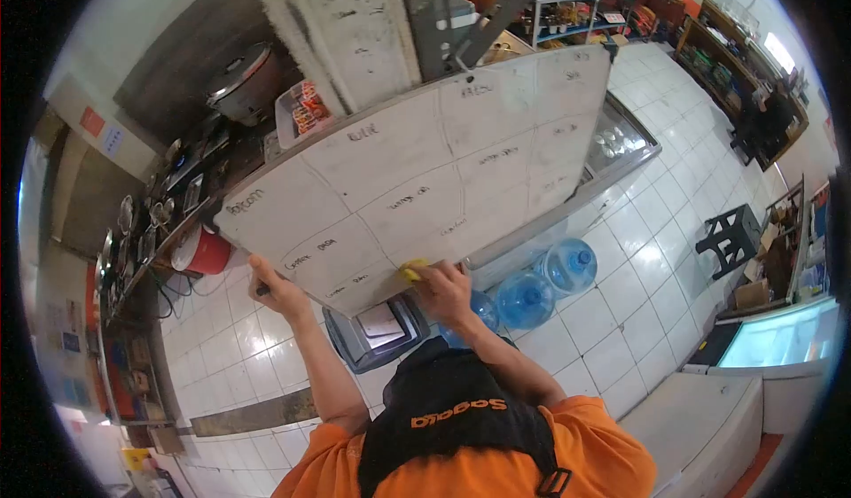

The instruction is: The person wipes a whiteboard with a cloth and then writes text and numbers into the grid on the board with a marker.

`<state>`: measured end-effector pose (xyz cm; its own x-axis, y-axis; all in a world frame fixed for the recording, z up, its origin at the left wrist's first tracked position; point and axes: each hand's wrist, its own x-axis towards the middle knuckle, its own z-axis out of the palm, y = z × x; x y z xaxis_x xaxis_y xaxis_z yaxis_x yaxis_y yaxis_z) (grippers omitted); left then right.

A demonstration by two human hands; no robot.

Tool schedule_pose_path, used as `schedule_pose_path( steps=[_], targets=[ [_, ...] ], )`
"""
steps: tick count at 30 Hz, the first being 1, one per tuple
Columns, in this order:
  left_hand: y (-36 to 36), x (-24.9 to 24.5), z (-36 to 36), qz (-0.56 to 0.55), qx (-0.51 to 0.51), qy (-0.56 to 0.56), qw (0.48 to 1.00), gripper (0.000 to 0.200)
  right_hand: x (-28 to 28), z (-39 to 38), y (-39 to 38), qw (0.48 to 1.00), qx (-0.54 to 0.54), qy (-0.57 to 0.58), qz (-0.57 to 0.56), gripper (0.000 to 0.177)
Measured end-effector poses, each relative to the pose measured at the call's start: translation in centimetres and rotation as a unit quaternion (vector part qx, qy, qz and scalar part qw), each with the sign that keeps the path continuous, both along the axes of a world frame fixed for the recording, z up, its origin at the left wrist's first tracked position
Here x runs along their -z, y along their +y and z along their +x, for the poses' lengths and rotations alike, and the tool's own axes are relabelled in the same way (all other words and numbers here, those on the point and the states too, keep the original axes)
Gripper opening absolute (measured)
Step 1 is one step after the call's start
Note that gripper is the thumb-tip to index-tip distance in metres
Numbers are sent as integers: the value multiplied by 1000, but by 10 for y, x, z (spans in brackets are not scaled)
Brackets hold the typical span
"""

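Note:
A large whiteboard (399, 179) hangs tilted in front of me, divided by drawn lines into boxes with handwritten words. My right hand (445, 292) is closed on a yellow sponge or cloth (413, 270) and presses it to the lower edge of the board. At the board's lower left corner is my left hand (282, 292), its fingers curled. A short black marker-like object (262, 291) pokes out of it; most of that object is hidden by the fingers.
Large blue water bottles (526, 300) stand on the tiled floor below the board, beside a grey bin (377, 332). A red bucket (204, 252) is at the left, near a stove with pans. A black stool (729, 240) stands at the right. A pillar (350, 37) rises behind the board.

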<state>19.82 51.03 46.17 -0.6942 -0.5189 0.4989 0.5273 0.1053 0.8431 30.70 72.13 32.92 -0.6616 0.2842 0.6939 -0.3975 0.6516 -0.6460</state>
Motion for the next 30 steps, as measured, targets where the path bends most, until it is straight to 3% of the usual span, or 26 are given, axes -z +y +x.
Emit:
schedule_pose_path(
  steps=[1, 5, 12, 16, 30],
  targets=[
    [-5, 5, -2, -33, -11, 9, 999, 56, 2, 1, 2, 999, 22, 2, -37, 34],
    [-20, 17, -6, -133, -53, 1, 990, 54, -15, 16, 12, 994, 21, 105, -7, 32],
    [-10, 5, 4, -108, -39, 3, 993, 52, -26, 24, -27, 998, -32, 38, 45, 33],
    [-11, 4, 3, -86, -19, -3, 996, 56, -14, 10, -35, 997, 17, 0, 69, 38],
    [2, -9, 27, -82, 1, 17, 997, 54, -3, 2, -86, 996, -30, 31, 74, 35]
  ],
)
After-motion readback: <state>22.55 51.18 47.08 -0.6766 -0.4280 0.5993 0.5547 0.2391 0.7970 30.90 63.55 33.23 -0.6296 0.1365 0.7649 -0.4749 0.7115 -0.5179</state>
